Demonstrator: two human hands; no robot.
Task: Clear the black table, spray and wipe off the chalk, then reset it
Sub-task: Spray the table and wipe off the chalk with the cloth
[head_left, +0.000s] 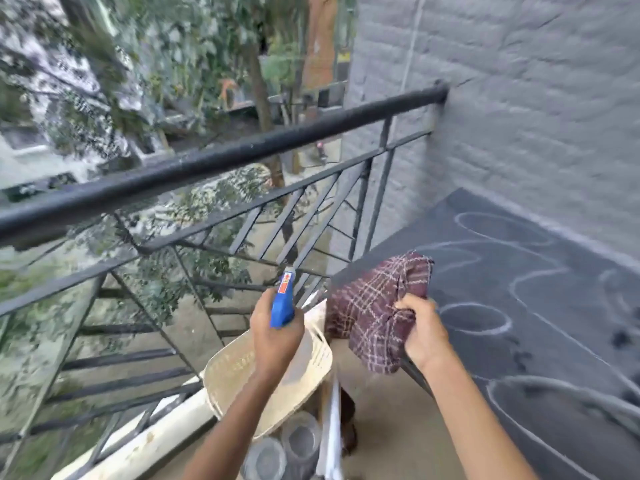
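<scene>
Maroon cloth, bunched in right fingers

Left hand grips spray bottle; right hand clutches plaid cloth beside chalked table.

A black metal railing with slanted bars ran just beyond the left fingers. It ended at a grey painted brick wall that rose above and beyond the right fingers. Below both lay a tan balcony floor, edged by a white curb under the railing. Past the rail, leafy trees stood in soft, even daylight.
</scene>
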